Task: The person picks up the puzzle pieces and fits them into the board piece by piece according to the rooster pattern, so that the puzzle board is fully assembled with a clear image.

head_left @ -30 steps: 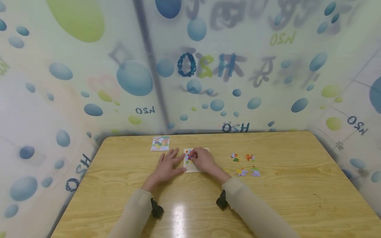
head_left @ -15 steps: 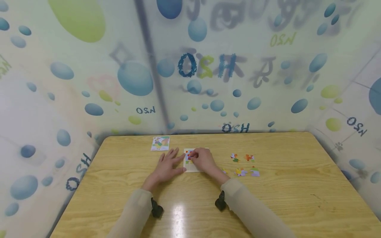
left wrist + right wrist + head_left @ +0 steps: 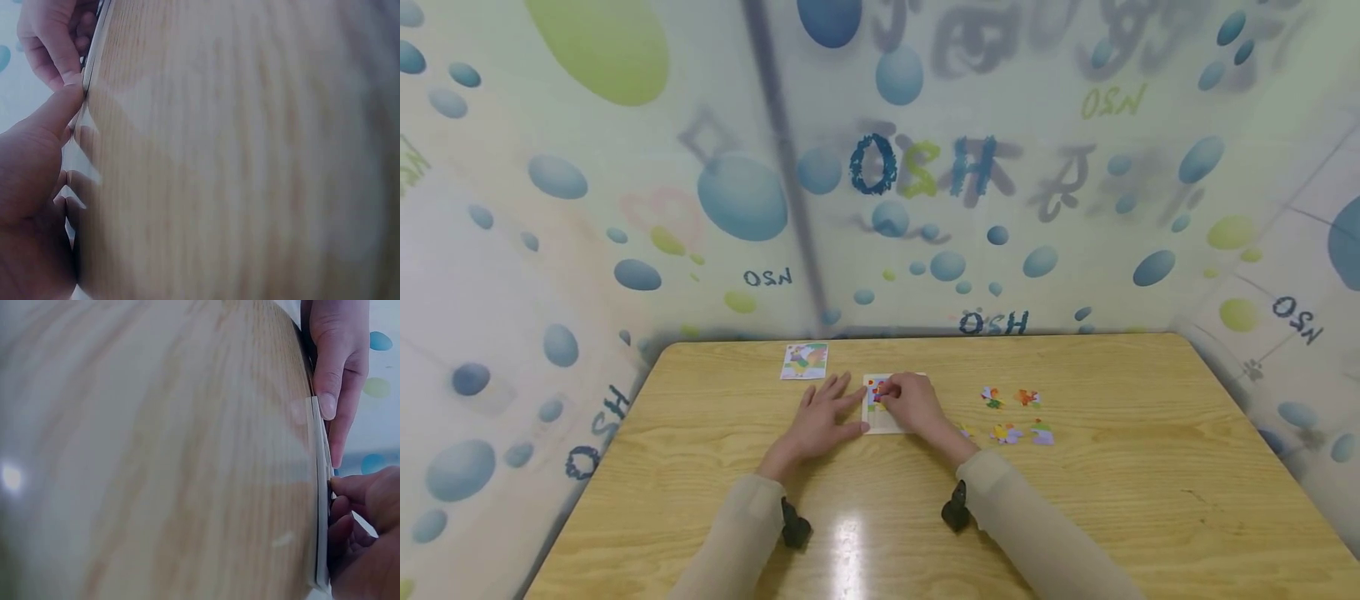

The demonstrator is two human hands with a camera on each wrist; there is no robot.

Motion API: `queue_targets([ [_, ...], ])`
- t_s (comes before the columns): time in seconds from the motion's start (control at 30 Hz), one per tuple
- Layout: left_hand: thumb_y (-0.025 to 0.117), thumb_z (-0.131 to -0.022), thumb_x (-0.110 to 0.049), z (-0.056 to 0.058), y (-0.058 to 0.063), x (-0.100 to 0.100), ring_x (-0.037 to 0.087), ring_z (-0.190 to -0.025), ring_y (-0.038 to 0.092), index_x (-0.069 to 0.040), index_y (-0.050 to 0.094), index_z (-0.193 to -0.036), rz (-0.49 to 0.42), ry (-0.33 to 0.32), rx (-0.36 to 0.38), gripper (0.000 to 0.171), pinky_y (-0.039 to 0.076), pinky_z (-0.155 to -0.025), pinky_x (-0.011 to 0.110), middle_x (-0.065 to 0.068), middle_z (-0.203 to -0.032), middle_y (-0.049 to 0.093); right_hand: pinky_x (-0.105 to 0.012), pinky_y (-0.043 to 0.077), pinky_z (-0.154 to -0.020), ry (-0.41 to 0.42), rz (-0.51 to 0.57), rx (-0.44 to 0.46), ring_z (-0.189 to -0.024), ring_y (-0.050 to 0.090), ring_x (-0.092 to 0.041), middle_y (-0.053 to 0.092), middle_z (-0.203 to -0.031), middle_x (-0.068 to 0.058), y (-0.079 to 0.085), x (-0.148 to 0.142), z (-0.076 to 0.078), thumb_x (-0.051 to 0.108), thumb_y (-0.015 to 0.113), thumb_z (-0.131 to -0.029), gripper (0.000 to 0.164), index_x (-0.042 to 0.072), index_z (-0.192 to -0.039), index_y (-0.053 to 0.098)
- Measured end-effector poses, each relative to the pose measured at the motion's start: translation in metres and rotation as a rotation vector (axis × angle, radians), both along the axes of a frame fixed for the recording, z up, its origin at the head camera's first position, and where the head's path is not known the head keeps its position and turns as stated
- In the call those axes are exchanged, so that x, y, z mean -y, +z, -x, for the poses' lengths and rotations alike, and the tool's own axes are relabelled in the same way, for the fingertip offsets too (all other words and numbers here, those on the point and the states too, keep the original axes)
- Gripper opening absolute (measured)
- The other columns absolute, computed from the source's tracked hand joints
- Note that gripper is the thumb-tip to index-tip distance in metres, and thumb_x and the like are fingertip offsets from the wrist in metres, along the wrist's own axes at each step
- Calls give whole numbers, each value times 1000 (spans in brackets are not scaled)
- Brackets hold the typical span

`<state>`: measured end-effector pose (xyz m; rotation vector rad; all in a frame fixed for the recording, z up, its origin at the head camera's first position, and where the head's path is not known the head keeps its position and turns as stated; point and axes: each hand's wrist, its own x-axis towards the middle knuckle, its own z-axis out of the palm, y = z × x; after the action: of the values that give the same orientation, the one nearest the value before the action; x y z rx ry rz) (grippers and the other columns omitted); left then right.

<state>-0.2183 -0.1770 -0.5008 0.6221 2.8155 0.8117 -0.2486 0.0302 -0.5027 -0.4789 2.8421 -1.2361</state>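
A thin, pale puzzle board (image 3: 882,425) lies in the middle of the table, its left part filled with colourful pieces. My left hand (image 3: 820,423) rests flat beside it with fingers spread; index fingertip and thumb touch its left edge. Over the board, my right hand (image 3: 916,403) has thumb and bent fingers pinching a small puzzle piece, mostly hidden by the fingers. The right wrist view shows the board edge-on (image 3: 320,506), with the right fingertips close down on its top and the left thumb at its far end.
Several loose puzzle pieces (image 3: 1042,432) lie right of the board, one partly behind the right wrist. A square picture card (image 3: 803,362) lies at the back left. The wooden table (image 3: 1120,500) meets a patterned wall (image 3: 1060,275) behind.
The right forearm has shifted very slightly, while its fingers stay at the same spot on the board. My left hand has stayed in place.
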Motion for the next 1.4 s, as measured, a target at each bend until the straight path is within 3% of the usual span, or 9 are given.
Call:
queue_targets([
  [0.2,68,-99,-39,0,0,-1,40,-155,10,-13,49,-154,1,0,9,64,1,-119,65,20,-167,22,-33,53,-77,25,11,23,-80,61,-15,71,-86,-2,0,-3,2,4,73,-92,5,6,-94,78],
  [0.33,68,-99,-40,1,-1,0,41,-155,11,-13,49,-154,3,0,5,64,3,-119,65,20,-167,23,-31,52,-74,68,61,101,-80,60,-13,70,-88,0,3,-12,5,11,71,-96,9,6,-99,78],
  [0.47,68,-99,-40,1,-2,0,42,-155,12,-13,50,-154,11,10,-4,64,3,-119,65,21,-167,23,-30,53,-66,118,160,201,-73,62,-15,70,-88,-1,11,-35,9,14,68,-100,15,4,-108,75],
  [0.57,68,-99,-40,0,-1,0,41,-155,10,-13,49,-154,2,7,4,65,1,-119,65,20,-167,22,-33,56,-66,132,180,213,-75,65,-18,70,-91,-5,19,-66,13,12,68,-100,18,2,-113,73],
  [0.7,69,-98,-38,0,1,-2,43,-154,11,-11,49,-154,-22,-2,-3,65,1,-119,66,22,-166,22,-36,56,-74,130,80,160,-86,65,-19,70,-99,-6,27,-118,21,8,70,-96,20,-1,-115,72],
  [0.9,70,-98,-36,-2,2,-1,44,-154,11,-9,50,-153,-20,7,-4,64,2,-119,66,23,-166,23,-36,53,-74,196,-41,207,-86,63,-20,70,-97,-6,30,-175,30,1,73,-91,21,1,-112,74],
  [1.13,70,-98,-35,-3,1,1,43,-154,11,-10,50,-153,-11,13,1,64,2,-119,66,23,-166,22,-38,54,-84,308,-53,258,-96,63,-21,69,-112,-11,24,-192,33,2,79,-86,39,-4,-123,68],
  [1.4,69,-99,-38,-2,0,-1,42,-155,9,-12,48,-154,-4,1,3,65,0,-119,65,21,-167,21,-40,53,-88,344,-57,247,-98,62,-23,65,-112,-13,21,-197,32,1,78,-86,38,-6,-121,69],
])
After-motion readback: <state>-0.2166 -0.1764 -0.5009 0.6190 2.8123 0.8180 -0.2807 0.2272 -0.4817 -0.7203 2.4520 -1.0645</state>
